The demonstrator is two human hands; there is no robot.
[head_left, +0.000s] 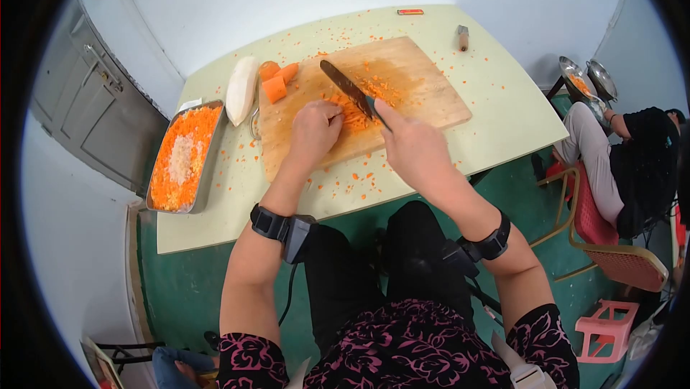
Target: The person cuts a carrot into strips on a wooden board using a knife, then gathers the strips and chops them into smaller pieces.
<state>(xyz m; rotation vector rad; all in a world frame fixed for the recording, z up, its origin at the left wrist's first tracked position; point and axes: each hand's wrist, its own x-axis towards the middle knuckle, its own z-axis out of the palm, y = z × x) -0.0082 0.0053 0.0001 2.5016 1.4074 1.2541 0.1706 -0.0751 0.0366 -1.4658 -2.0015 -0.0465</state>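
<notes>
Overhead view of a pale green, smooth-topped table point(496, 102), rectangular and speckled with small orange crumbs. On its middle lies a rectangular wooden cutting board point(424, 80) with visible grain and rounded corners. At the left edge of the table stands an oblong metal tray point(209, 166), filled with finely grated orange and white vegetable. Between tray and board lies a smooth, tapering white radish point(241, 89); just right of it, on the far left corner of the board, rest three chunky carrot pieces point(275, 81).

The right hand point(413, 146) is clamped around the handle of a knife point(346, 87), whose long dark blade slants toward the far left, its near part over a heap of minced carrot point(359, 105) in the middle of the board. The left hand point(314, 132) is curled into a loose fist, knuckles down at the near left edge of the heap, touching the board; whether it grips anything cannot be told. Both wrists carry black straps.

Far on the table lie a small orange flat object point(410, 12) and a short cylindrical wooden piece point(463, 37). At right, beyond the table, another person point(632, 159) in dark clothing sits on a red chair point(604, 227) beside two round metal bowls point(589, 80).
</notes>
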